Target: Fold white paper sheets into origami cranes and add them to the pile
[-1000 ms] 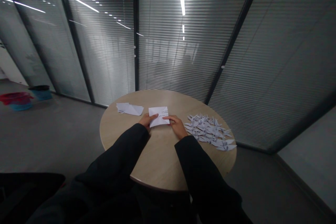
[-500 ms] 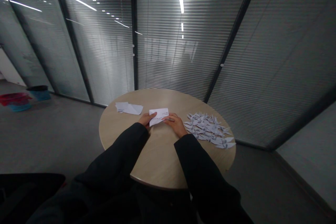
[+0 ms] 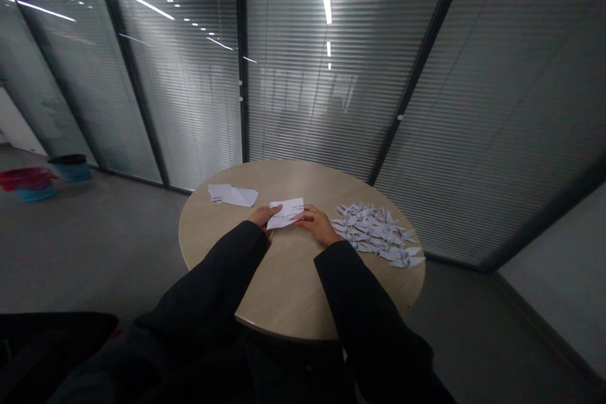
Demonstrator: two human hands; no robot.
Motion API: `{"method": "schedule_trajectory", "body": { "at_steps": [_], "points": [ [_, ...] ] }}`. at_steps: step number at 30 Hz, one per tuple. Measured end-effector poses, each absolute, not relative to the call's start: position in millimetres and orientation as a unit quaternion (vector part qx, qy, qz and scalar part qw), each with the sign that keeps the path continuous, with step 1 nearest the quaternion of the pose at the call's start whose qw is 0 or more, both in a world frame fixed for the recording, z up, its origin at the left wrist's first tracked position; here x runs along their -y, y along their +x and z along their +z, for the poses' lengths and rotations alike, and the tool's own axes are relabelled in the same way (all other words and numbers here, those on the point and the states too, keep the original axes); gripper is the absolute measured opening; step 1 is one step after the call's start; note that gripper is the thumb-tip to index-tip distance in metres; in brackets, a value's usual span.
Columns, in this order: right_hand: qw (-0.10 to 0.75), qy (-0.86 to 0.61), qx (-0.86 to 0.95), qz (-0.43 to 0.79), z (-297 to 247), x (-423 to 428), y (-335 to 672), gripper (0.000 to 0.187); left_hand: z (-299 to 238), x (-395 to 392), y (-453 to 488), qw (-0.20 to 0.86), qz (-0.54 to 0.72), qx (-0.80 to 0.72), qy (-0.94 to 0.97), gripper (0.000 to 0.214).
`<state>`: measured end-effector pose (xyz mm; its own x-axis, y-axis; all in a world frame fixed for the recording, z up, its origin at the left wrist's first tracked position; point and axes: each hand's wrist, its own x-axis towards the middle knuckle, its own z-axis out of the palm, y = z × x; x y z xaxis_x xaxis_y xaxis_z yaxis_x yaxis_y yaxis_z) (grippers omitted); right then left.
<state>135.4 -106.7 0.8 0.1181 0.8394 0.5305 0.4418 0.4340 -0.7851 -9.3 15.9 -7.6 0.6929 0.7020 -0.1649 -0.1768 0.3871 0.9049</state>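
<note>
A white sheet of paper (image 3: 286, 211) with a few printed lines lies on the round wooden table (image 3: 284, 290), partly folded. My left hand (image 3: 262, 217) pinches its left edge with the thumb on top. My right hand (image 3: 318, 226) grips its lower right corner, fingers pressed on the paper. Both arms are in black sleeves.
A small stack of white paper pieces (image 3: 233, 194) lies on the table to the left of the sheet. Several folded paper cranes (image 3: 376, 237) are spread out on the right. Glass walls with blinds stand behind the table. Red and blue tubs (image 3: 28, 182) sit on the floor far left.
The near edge of the sheet has been folded up, so the paper looks shorter. My right hand has slid left along it. The camera has tilted slightly.
</note>
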Motion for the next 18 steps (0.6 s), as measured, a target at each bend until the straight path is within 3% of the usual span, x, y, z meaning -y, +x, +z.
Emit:
{"method": "schedule_trajectory", "body": {
  "at_steps": [8,12,18],
  "points": [
    [0.599,-0.546,0.536,0.236,8.5,112.2,128.2,0.03,-6.2,-2.2,-9.5,0.785,0.267,-0.199,0.523,0.038],
    [0.641,-0.534,0.468,0.291,7.1,113.4,125.4,0.038,0.0,7.4,-8.3,0.788,0.257,-0.217,0.515,0.038],
    [0.67,-0.517,0.435,0.307,2.0,110.4,125.5,0.033,5.0,12.9,-10.4,0.786,0.238,-0.221,0.526,0.038]
  ]
}}
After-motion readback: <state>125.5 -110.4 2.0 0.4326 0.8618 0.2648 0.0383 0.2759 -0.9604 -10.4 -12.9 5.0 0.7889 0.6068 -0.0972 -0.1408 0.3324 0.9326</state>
